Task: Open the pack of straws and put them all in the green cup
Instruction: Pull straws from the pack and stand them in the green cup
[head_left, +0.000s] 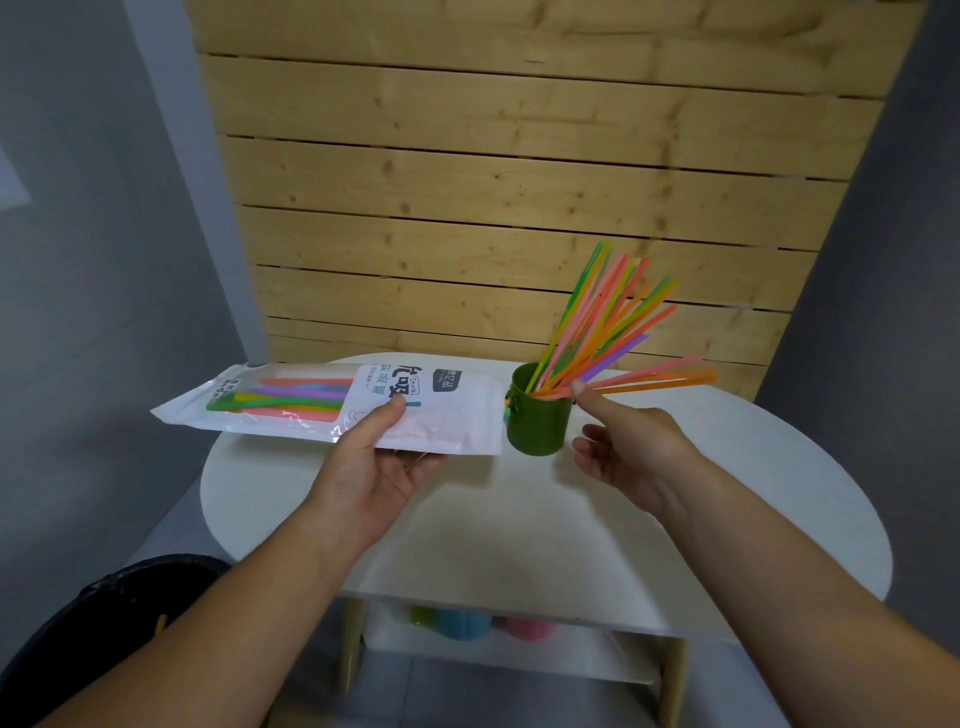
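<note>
The white label on the pack of straws (441, 415), left of centre in the frame, carries sideways print: "Drink" in a small rounded box, "Straw" in small letters, and large Chinese characters including 吸. The lettering on the dark badge (448, 381) beside them is too small to read.

Bare left hand (374, 467) and bare right hand (639, 452); back from the fingers, bare wrists, then left forearm (249, 597) and right forearm (779, 561) uncovered to frame edge.
</note>
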